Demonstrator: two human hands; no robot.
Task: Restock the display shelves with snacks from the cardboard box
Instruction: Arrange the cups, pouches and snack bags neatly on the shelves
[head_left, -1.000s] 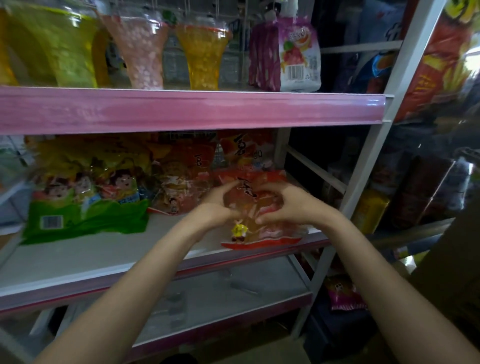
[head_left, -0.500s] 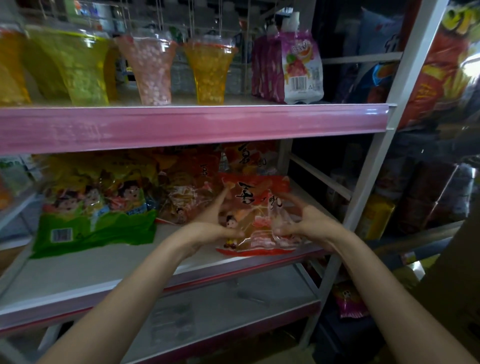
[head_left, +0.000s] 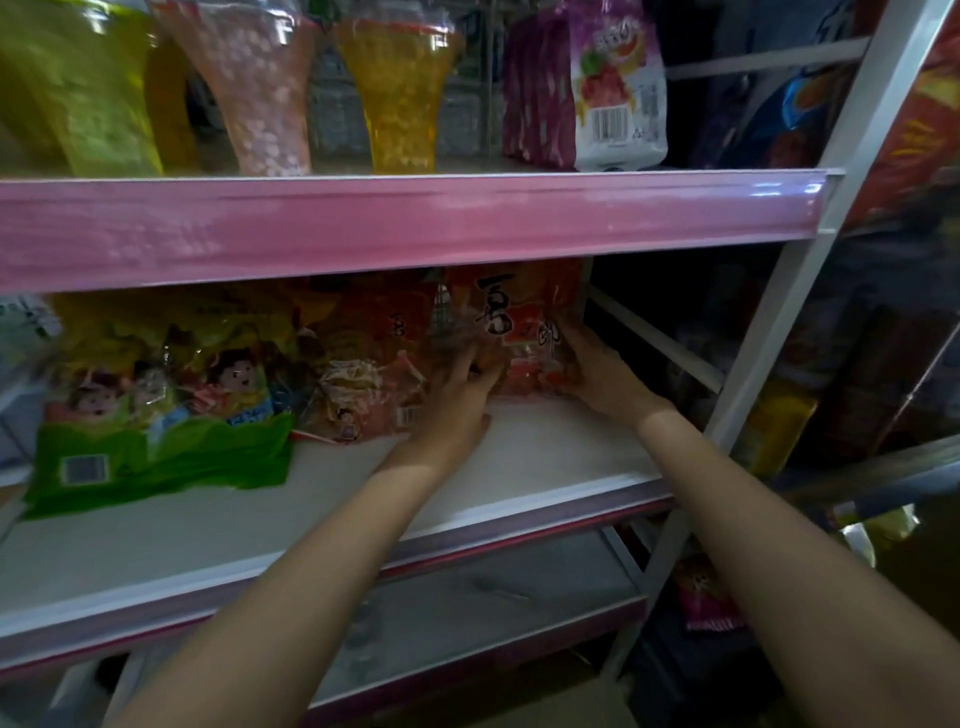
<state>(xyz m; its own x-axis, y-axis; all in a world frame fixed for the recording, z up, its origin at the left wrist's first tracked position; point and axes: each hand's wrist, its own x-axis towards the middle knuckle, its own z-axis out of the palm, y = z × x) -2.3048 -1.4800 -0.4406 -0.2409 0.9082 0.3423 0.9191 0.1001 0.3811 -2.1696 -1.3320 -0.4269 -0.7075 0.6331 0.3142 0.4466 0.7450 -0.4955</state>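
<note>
A red-orange snack bag (head_left: 519, 332) with large black characters stands upright at the back right of the middle shelf (head_left: 545, 457). My left hand (head_left: 457, 400) grips its lower left side and my right hand (head_left: 597, 374) grips its lower right side. More red-orange bags (head_left: 374, 364) stand just to its left. The cardboard box is out of view.
Green and yellow cartoon bags (head_left: 156, 410) lie at the shelf's left. The pink-edged upper shelf (head_left: 415, 223) carries candy jars (head_left: 260, 88) and purple pouches (head_left: 597, 83). A white upright post (head_left: 779, 322) bounds the right side. A lower grey shelf (head_left: 467, 597) sits beneath.
Both hands pushed the red-orange bag from the shelf's front edge back to the rear and stood it upright. The camera moved closer.
</note>
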